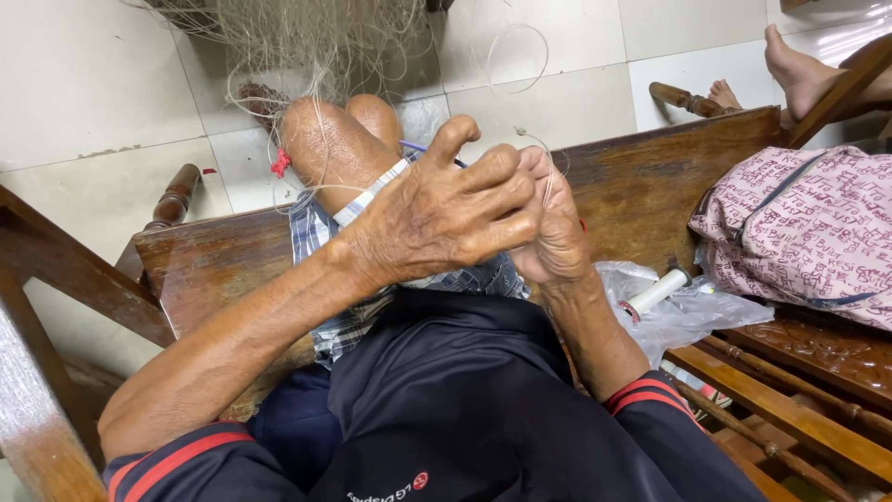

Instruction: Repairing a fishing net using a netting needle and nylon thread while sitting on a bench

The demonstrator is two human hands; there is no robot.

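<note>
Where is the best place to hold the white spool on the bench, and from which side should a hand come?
Probably the bare white shaft of the white spool. It lies tilted on the clear plastic bag, its lower end sunk in the folds, so coming from above and pinching across the shaft looks easiest.
</note>
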